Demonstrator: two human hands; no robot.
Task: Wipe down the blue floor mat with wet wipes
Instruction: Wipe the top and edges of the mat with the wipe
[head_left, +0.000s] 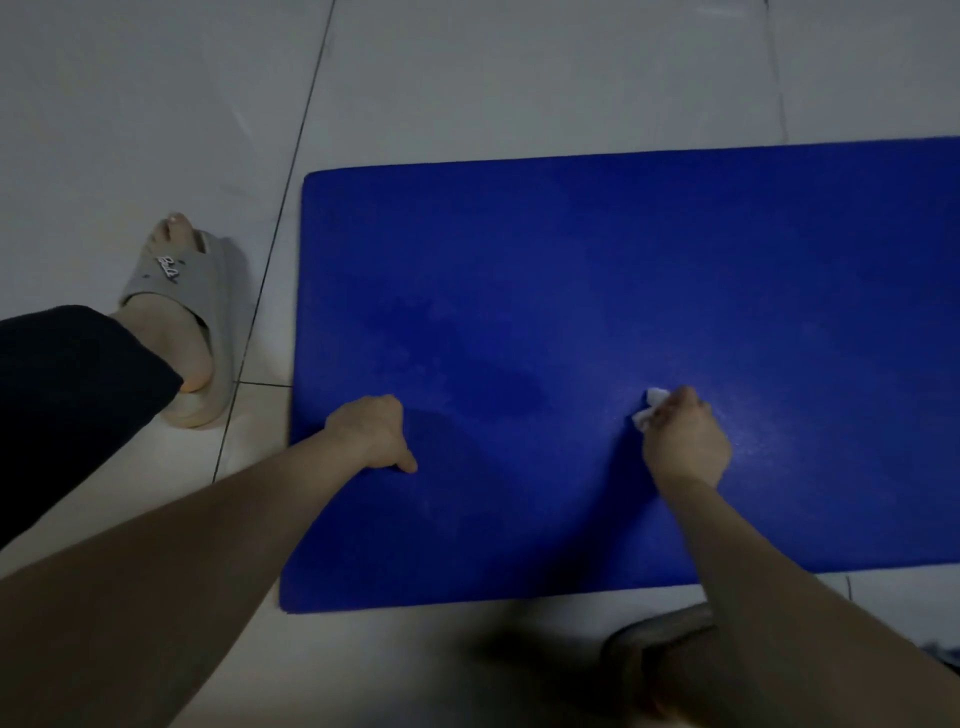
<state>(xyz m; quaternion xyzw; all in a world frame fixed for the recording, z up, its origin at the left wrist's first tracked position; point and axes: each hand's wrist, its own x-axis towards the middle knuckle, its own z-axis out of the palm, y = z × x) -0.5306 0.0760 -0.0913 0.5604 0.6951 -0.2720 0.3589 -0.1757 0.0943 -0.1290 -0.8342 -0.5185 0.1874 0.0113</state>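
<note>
The blue floor mat (597, 270) lies flat on pale floor tiles and runs out of view on the right. My right hand (685, 441) grips a small bunched white wet wipe (649, 408) and holds it against the mat near its middle front. My left hand (376, 434) rests on the mat close to its left edge, fingers curled under and thumb pointing right, with nothing in it. Darker damp patches show on the mat between the two hands.
A foot in a grey slipper (182, 296) stands on the tiles left of the mat, below a dark trouser leg (67, 395). Another grey slipper (660, 631) shows at the mat's front edge under my right forearm. Tile joints cross the floor.
</note>
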